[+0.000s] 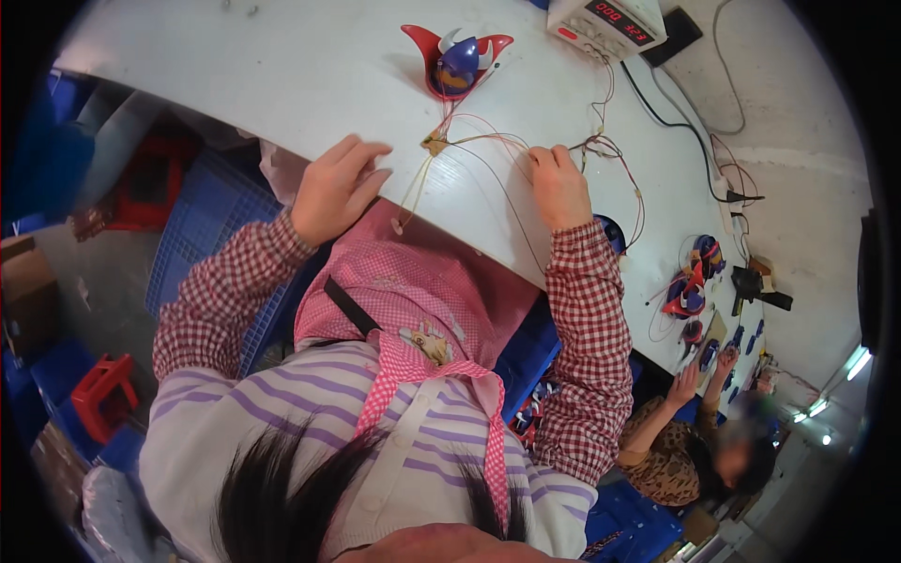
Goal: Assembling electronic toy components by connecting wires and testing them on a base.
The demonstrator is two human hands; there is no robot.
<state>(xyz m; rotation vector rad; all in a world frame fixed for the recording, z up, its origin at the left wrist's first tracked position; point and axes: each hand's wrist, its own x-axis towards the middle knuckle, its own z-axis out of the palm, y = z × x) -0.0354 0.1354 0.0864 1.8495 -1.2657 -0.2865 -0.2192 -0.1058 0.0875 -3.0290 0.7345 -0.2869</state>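
A red, blue and white plastic toy piece (459, 68) lies on the white table, with thin wires running from it to a small tan circuit board (435, 144). Near the table edge, to the left of the board, is my left hand (336, 190), its thumb and fingers apart and nothing between them. My right hand (560, 190) is right of the board, fingertips pinched at the end of the thin wires (490, 139) that stretch across from it. Pale wires with a small round part (398, 225) hang from the board over the table edge.
A power supply (608, 23) with a red display stands at the far right, its leads (601, 145) trailing over the table. More toy pieces (690, 289) lie farther right, near a co-worker's hands (685, 383). A blue crate (206, 239) and red stool (103, 394) are on the left.
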